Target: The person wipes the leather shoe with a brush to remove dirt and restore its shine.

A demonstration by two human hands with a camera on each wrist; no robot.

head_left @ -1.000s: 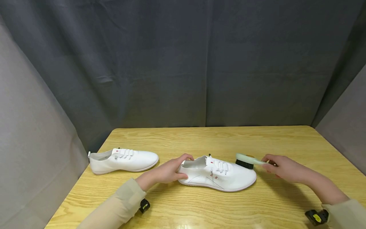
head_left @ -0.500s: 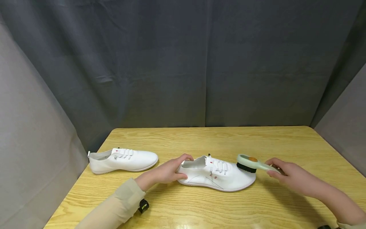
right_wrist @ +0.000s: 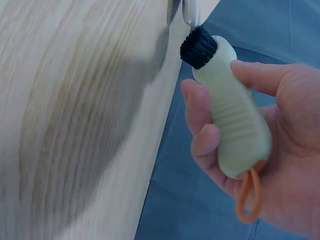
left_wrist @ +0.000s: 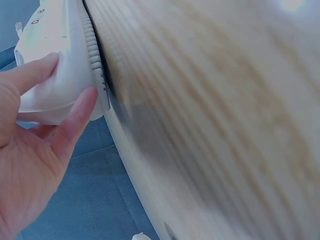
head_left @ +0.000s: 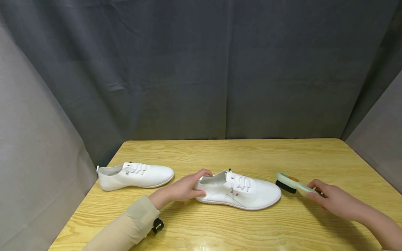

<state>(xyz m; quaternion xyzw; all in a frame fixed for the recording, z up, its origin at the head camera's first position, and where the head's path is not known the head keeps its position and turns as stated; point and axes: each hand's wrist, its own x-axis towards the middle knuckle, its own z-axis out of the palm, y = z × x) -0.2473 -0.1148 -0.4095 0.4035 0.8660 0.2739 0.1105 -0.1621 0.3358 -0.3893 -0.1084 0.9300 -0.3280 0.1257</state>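
Note:
A white lace-up shoe lies on its sole with its toe to the right. My left hand grips its heel, thumb on the near side and fingers at the collar; the left wrist view shows the thumb and fingers around the white heel. My right hand holds a pale green shoe brush by its handle. The black bristles point down, just right of the shoe's toe. In the right wrist view, fingers curl round the ribbed handle, and an orange loop hangs from its end.
A second white shoe sits at the left edge of the wooden table, toe to the right. Dark grey curtain rises behind the table, with lighter cloth panels at both sides.
The brush first slid slightly toward me over the shoe's toe, then moved right, off the toe, with my right hand. My left hand and both shoes stay in place.

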